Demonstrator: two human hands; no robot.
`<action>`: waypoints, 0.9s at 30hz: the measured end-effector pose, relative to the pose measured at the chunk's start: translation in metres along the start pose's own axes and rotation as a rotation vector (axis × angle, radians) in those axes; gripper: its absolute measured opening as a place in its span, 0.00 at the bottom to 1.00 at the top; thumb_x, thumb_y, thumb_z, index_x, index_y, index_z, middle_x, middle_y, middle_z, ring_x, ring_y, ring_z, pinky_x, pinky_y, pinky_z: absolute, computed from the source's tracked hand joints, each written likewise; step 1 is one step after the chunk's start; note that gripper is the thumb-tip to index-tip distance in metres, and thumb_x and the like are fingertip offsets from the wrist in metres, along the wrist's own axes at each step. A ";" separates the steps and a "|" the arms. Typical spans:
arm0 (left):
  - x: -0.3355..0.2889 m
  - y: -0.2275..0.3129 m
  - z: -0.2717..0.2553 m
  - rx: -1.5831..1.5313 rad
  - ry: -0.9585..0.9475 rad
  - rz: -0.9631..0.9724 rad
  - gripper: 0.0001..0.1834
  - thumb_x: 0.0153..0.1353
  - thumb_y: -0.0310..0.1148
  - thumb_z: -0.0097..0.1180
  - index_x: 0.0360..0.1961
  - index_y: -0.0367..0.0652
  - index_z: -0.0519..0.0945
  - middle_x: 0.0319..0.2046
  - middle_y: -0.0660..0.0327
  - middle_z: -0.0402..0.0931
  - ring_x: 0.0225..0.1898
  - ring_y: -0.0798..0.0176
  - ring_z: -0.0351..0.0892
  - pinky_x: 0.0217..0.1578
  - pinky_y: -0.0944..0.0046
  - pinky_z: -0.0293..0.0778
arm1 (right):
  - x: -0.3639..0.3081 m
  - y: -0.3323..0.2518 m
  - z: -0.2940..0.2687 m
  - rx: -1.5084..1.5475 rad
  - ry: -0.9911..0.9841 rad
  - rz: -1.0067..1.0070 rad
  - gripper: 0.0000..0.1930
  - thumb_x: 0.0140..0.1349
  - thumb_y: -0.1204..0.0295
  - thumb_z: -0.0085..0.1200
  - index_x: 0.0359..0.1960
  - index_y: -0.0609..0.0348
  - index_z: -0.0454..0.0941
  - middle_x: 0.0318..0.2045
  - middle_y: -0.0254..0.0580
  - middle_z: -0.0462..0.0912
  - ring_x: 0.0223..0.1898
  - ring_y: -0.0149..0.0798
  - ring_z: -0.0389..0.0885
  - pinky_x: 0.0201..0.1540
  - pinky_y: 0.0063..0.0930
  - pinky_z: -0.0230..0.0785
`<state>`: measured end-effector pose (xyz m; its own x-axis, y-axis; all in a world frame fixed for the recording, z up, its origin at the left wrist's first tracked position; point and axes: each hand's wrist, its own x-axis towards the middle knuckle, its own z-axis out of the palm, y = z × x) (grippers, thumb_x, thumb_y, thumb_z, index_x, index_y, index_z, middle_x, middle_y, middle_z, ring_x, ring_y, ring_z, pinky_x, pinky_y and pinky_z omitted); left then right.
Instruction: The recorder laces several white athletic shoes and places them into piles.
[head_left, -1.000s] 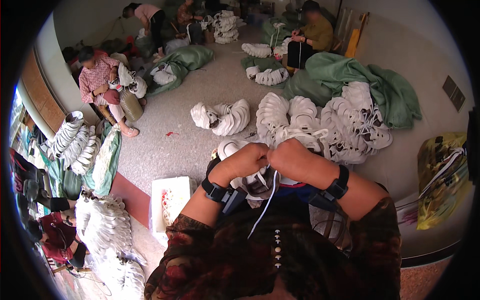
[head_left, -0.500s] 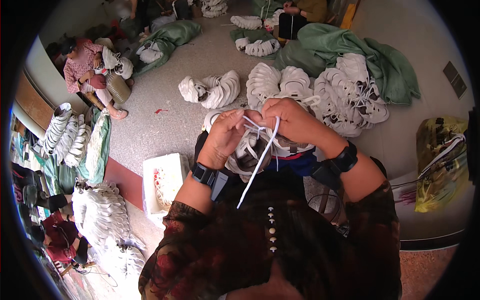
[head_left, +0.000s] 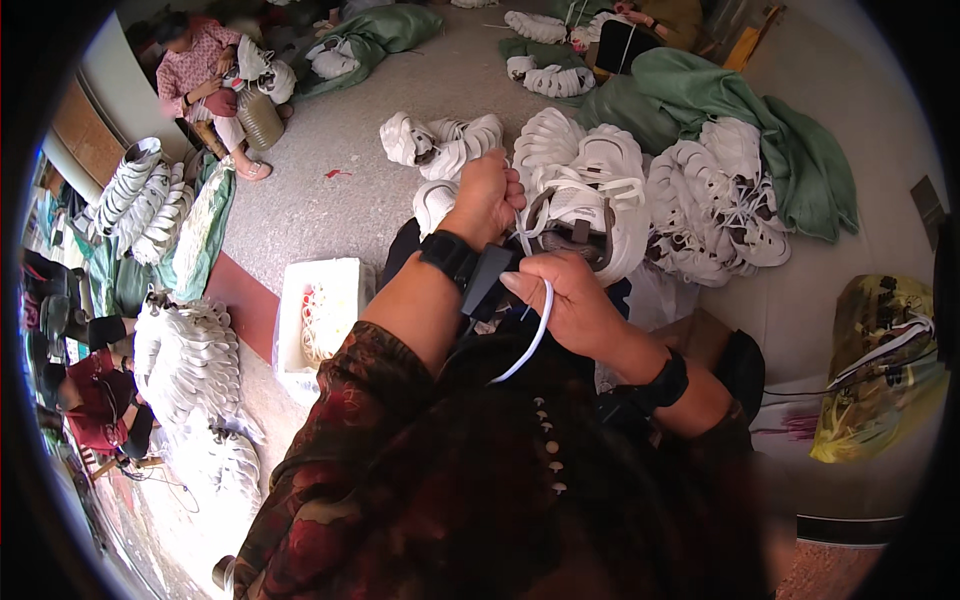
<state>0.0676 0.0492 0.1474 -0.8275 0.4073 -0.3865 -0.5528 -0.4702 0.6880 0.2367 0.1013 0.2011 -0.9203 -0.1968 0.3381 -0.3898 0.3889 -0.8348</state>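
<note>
A white sneaker (head_left: 622, 235) with a brown-grey lining lies in front of me, its opening toward me. My right hand (head_left: 568, 300) pinches a white shoelace (head_left: 540, 335), whose loose length curves down toward my lap. Beyond it to the left, my left hand (head_left: 487, 198) is closed in a fist beside the sneaker. A short strand of lace shows just below those fingers; their inner side is hidden. The left forearm crosses in front of my body, its black wrist device close to the right hand.
White sneakers (head_left: 700, 200) are heaped at right beside a green sack (head_left: 800, 150). More shoes (head_left: 440, 145) lie ahead on the floor. A white box (head_left: 290, 330) with laces stands at left. A yellow bag (head_left: 870, 380) sits far right. Several people work around the room's edges.
My hands have moved apart from the shared lace knot: the left went forward beside the sneaker, the right came back toward me with the lace. The view has shifted slightly.
</note>
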 end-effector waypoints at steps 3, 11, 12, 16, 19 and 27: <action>0.012 -0.005 0.005 0.053 0.130 0.060 0.08 0.60 0.35 0.41 0.25 0.46 0.62 0.17 0.64 0.58 0.13 0.70 0.52 0.12 0.69 0.49 | -0.033 -0.009 -0.001 -0.035 0.076 -0.054 0.16 0.60 0.72 0.50 0.16 0.67 0.64 0.11 0.46 0.63 0.14 0.42 0.60 0.19 0.33 0.53; -0.014 0.004 -0.018 0.066 -0.441 0.225 0.19 0.58 0.42 0.52 0.16 0.47 0.62 0.13 0.69 0.55 0.13 0.71 0.53 0.14 0.71 0.51 | -0.044 0.006 -0.047 0.535 0.243 0.157 0.18 0.65 0.69 0.43 0.16 0.61 0.65 0.11 0.30 0.60 0.16 0.24 0.55 0.21 0.20 0.48; -0.027 0.005 -0.033 0.368 -0.537 0.373 0.20 0.57 0.43 0.54 0.16 0.47 0.63 0.13 0.70 0.55 0.15 0.73 0.54 0.16 0.71 0.53 | -0.038 0.007 -0.048 0.557 0.249 0.118 0.17 0.65 0.68 0.43 0.18 0.62 0.66 0.11 0.30 0.62 0.15 0.24 0.55 0.21 0.20 0.48; -0.062 -0.004 -0.057 1.065 -0.733 0.878 0.28 0.41 0.43 0.70 0.14 0.40 0.61 0.13 0.64 0.55 0.17 0.66 0.55 0.18 0.64 0.54 | 0.008 -0.014 -0.032 0.286 0.229 0.020 0.22 0.63 0.64 0.47 0.12 0.63 0.64 0.09 0.28 0.61 0.14 0.21 0.56 0.17 0.21 0.48; -0.050 -0.027 -0.064 0.992 -0.631 1.268 0.16 0.50 0.38 0.62 0.20 0.39 0.71 0.16 0.59 0.66 0.20 0.60 0.65 0.23 0.66 0.65 | 0.036 -0.028 -0.005 -0.022 -0.034 -0.130 0.13 0.58 0.70 0.50 0.19 0.66 0.69 0.14 0.38 0.69 0.17 0.33 0.65 0.23 0.26 0.60; -0.042 -0.025 -0.081 0.107 -0.612 0.486 0.17 0.63 0.34 0.42 0.16 0.43 0.65 0.14 0.69 0.59 0.17 0.73 0.55 0.19 0.71 0.54 | 0.053 0.023 -0.008 -0.558 0.005 -0.025 0.06 0.48 0.81 0.47 0.30 0.65 0.73 0.34 0.51 0.77 0.36 0.50 0.75 0.38 0.35 0.66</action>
<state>0.1083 -0.0198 0.0964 -0.7553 0.5490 0.3580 -0.1052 -0.6407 0.7605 0.1786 0.1073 0.2039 -0.9102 -0.2085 0.3580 -0.3686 0.8019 -0.4702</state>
